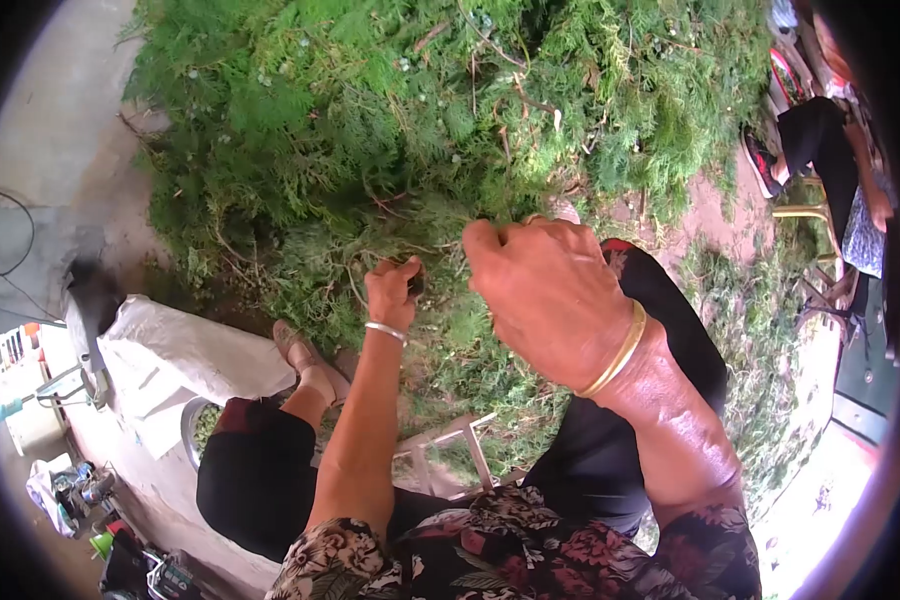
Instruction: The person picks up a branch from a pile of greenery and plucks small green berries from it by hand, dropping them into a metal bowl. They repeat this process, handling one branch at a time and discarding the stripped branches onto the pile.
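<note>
A big heap of cut evergreen branches [370, 110] with flat, feathery green leaves lies in front of me. My left hand [394, 292], with a silver bangle at the wrist, is closed at the heap's near edge. Thin twigs and leaves come up against its fingers, and a small dark patch shows beside the thumb. Closer to the camera, my right hand [555, 295] is curled tight, its back towards me and a gold bangle [618, 350] on the wrist. Its fingertips and whatever they grip are hidden behind the hand. Blurred grey-green foliage fills the gap between both hands.
Below my hands, between my legs, is a pale frame like a stool [450, 445]. At left a white sack [195, 345] lies by a round container [202, 430]. Another person [820, 140] sits at the far right. Loose sprigs [740, 330] cover the ground at right.
</note>
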Demonstrator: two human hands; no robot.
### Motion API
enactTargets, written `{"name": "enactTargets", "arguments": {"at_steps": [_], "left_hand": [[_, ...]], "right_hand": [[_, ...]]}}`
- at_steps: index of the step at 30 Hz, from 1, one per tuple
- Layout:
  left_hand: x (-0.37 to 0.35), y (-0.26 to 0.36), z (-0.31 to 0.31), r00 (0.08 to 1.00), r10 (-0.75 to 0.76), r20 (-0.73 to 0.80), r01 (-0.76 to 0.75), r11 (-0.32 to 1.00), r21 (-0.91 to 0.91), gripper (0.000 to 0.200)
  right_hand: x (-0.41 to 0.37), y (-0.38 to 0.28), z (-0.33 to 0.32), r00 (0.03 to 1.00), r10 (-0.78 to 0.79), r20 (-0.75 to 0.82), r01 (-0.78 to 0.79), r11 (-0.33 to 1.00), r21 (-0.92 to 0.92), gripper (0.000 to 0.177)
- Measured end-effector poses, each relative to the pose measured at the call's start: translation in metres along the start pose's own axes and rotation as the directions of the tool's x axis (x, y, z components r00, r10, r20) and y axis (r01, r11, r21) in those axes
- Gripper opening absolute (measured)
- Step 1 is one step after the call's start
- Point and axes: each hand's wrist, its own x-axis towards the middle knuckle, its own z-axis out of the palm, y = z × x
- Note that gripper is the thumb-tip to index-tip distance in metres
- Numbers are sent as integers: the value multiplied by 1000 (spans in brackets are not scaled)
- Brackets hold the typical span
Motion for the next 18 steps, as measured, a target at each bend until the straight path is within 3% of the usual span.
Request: {"name": "enactTargets", "arguments": {"at_steps": [3, 4, 6, 8, 9, 10, 11, 12, 13, 14, 16, 18], "left_hand": [[-40, 45, 7, 931, 303, 204, -334, 932, 141, 5], [-53, 59, 8, 923, 331, 195, -360, 923, 138, 5], [-80, 86, 10, 867, 381, 322, -460, 859, 224, 5], [-115, 114, 13, 826, 430, 365, -528, 818, 230, 4], [-129, 126, 12, 781, 445, 438, -605, 713, 354, 4], [-139, 133, 10, 740, 439, 510, -666, 584, 463, 4], [-146, 138, 8, 676, 459, 577, -735, 477, 483, 5], [-153, 141, 6, 665, 475, 576, -745, 464, 479, 5], [-160, 143, 4, 594, 492, 637, -803, 315, 506, 9], [-166, 144, 3, 523, 492, 696, -840, 160, 518, 13], [-180, 147, 5, 537, 476, 696, -820, 103, 563, 20], [-184, 145, 7, 513, 473, 717, -796, -50, 603, 19]], "right_hand": [[4, -2, 2, 998, 42, -37, -40, 997, 67, 15], [6, -4, 2, 997, 72, -25, -70, 993, 99, 15], [10, -10, 1, 996, 91, -10, -88, 986, 142, 22], [15, -15, 1, 982, 176, -65, -137, 911, 389, 34], [20, -15, 0, 977, 211, -42, -166, 865, 473, 48], [22, -17, 1, 978, 196, -65, -143, 870, 471, 48], [24, -20, 2, 963, 210, -171, -97, 856, 508, 50], [26, -22, 5, 935, 228, -272, -48, 841, 539, 52], [29, -24, 7, 930, 224, -291, -35, 843, 537, 65], [29, -28, 6, 928, 215, -304, -21, 846, 533, 65], [30, -34, 6, 947, 187, -261, 25, 767, 641, 62], [33, -35, 10, 939, 131, -317, 103, 773, 626, 55]]}}
